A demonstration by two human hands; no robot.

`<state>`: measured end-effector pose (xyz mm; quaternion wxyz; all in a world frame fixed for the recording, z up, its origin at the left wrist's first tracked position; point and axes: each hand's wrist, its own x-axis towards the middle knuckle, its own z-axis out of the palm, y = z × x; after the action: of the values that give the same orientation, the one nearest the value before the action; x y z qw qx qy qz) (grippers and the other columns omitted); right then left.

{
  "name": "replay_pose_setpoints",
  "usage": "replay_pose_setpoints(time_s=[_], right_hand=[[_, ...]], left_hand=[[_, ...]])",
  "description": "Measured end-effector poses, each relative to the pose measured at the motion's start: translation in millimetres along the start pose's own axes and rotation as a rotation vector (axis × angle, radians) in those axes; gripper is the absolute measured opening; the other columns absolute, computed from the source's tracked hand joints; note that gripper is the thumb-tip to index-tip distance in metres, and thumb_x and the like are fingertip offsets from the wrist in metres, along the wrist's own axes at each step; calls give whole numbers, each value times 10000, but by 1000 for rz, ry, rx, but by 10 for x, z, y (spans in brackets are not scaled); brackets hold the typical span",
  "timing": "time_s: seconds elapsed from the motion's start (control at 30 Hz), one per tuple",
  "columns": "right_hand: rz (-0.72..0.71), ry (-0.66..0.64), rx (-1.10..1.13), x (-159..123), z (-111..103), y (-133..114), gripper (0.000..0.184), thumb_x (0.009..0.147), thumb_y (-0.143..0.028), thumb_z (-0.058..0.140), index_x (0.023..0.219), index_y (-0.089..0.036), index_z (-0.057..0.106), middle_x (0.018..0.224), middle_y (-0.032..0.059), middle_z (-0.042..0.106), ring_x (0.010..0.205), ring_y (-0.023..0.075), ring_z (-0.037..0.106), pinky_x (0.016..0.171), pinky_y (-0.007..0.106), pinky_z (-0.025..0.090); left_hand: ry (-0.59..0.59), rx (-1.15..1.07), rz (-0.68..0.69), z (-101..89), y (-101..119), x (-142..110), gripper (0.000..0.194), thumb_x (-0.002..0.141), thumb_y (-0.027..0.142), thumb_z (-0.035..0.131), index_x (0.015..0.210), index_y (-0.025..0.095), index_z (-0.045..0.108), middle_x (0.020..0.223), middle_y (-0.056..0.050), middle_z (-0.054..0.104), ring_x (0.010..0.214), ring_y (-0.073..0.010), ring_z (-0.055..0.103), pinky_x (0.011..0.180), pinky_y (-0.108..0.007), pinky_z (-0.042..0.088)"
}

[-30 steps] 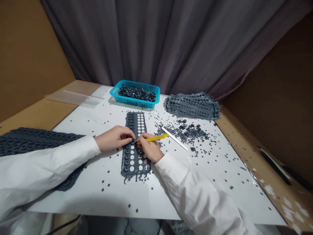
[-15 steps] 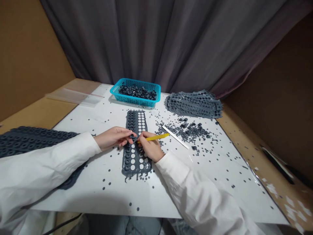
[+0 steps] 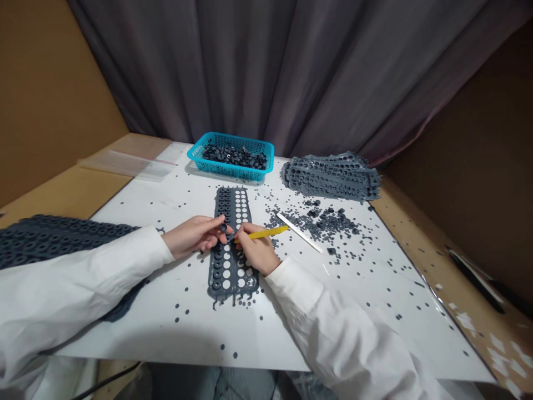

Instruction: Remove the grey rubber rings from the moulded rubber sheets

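Note:
A dark grey rubber sheet (image 3: 233,280) lies lengthwise in front of me, with rows of raised rings on its left and round holes showing white on its right. My left hand (image 3: 195,234) is over the sheet's left edge, its thumb and fingers closed on a small dark rubber ring (image 3: 224,227). Gripped in my right hand (image 3: 259,251) is a slim yellow pen-shaped tool (image 3: 272,232). Its tip points left to the sheet beside my left fingertips, where my fingers hide it.
A blue basket (image 3: 231,174) of small dark rings stands behind the sheet. Punched strips (image 3: 331,178) are stacked at the back right, near scattered dark bits (image 3: 328,225) and a white stick (image 3: 298,233). More ringed sheets (image 3: 62,236) lie left, plastic bags (image 3: 129,164) behind them.
My left hand has drawn back slightly, its thumb lifting, and a small ring now shows between its fingers. My right hand stays at the sheet with the yellow tool.

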<state>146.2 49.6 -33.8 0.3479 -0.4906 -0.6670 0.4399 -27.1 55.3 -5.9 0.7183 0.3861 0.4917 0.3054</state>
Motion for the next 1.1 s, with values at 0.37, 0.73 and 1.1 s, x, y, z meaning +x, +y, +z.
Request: replay_pose_setpoints(time_s=[0.37, 0.73, 1.1], right_hand=[[-89, -6, -130, -13, 22, -63, 226, 763, -170, 373, 538, -188, 386, 503, -36, 440, 518, 105, 387, 509, 227, 271], [-108, -13, -132, 4, 22, -24, 244, 779, -199, 371, 535, -195, 381, 511, -34, 422, 540, 118, 399, 526, 233, 290], [-56, -17, -79, -3, 10, -36, 220, 765, -197, 377, 558, -189, 452, 505, -30, 457, 535, 114, 435, 512, 221, 317]], left_hand=[[-25, 501, 232, -84, 145, 83, 116, 700, 261, 572, 691, 146, 578, 563, 22, 486, 501, -100, 427, 483, -220, 349], [-142, 1626, 677, 116, 83, 85, 133, 804, 176, 487, 789, 129, 610, 799, -78, 587, 725, -183, 566, 673, -274, 444], [210, 1039, 647, -171, 295, 93, 238, 809, 350, 515, 823, 137, 621, 751, -41, 644, 662, -148, 568, 639, -251, 442]])
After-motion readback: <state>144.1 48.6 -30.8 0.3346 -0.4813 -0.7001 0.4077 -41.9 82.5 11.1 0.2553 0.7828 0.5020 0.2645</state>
